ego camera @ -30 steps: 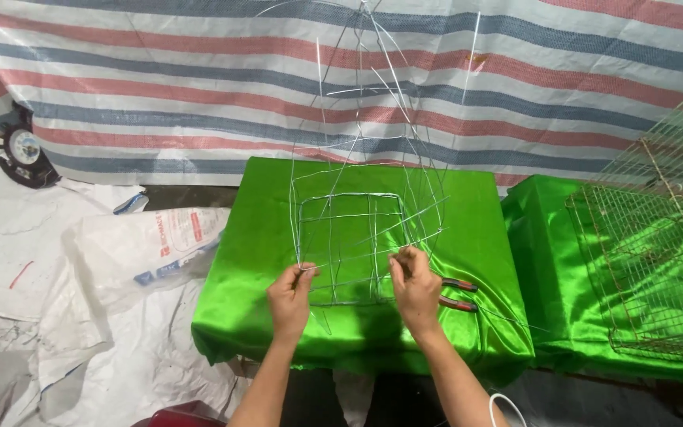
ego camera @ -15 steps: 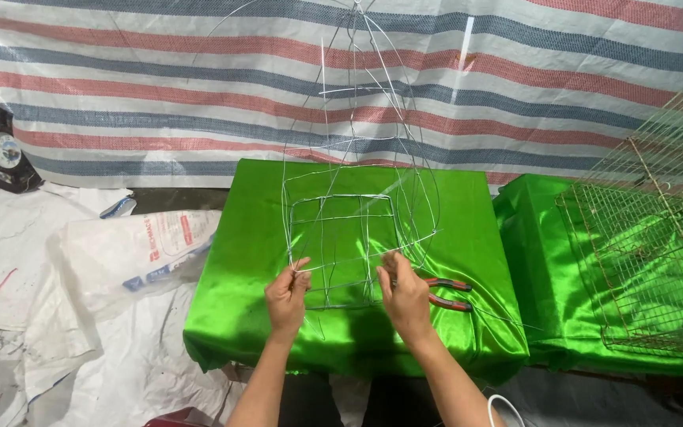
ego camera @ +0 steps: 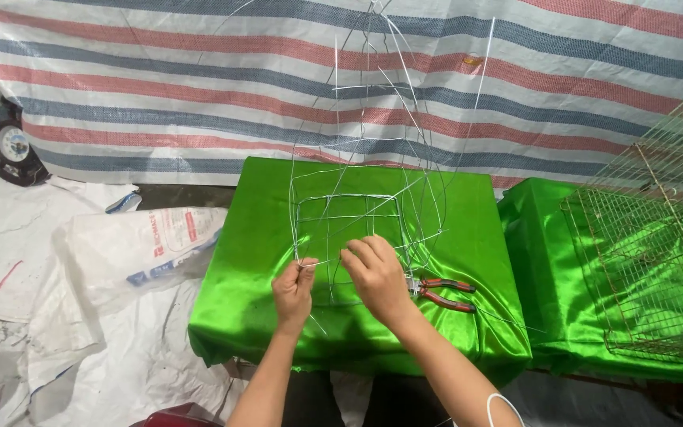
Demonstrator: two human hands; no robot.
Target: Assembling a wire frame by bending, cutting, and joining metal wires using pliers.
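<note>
The left hand (ego camera: 294,291) pinches a thin strand of the wire frame (ego camera: 349,229) while the right hand (ego camera: 377,278) grasps a crossing strand beside it, steadying the joint. The frame stands on the green-draped desk (ego camera: 262,237). Red-handled pliers (ego camera: 440,291) lie at three o'clock, within reach. A striped tarp (ego camera: 160,87) hangs behind.

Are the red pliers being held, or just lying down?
Lying down. The red-handled pliers rest flat on the green cloth, just beside the right hand. Both hands, the left hand too, pinch the wire frame instead.
</note>
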